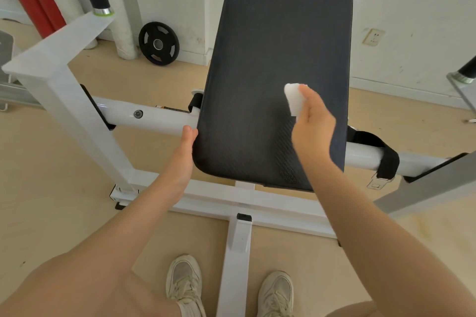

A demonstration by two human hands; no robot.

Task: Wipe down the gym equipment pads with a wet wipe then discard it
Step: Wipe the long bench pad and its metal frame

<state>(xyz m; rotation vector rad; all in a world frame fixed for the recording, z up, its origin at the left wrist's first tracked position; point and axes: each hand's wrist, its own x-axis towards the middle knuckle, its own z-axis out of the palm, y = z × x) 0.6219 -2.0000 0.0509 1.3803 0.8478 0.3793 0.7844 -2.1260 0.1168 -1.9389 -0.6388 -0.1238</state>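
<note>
On the long black pad (278, 59) of the white gym frame (64, 100), the person's right hand (313, 126) presses a folded white wet wipe (292, 98) against the lower right part, fingers curled round it. At about 9 o'clock from that hand, the left hand (184, 159) rests flat on the pad's left edge, fingers straight, holding nothing. Toward 10 o'clock, a black weight plate (159, 43) leans on the wall. Two pale shoes (184, 280) stand below
</note>
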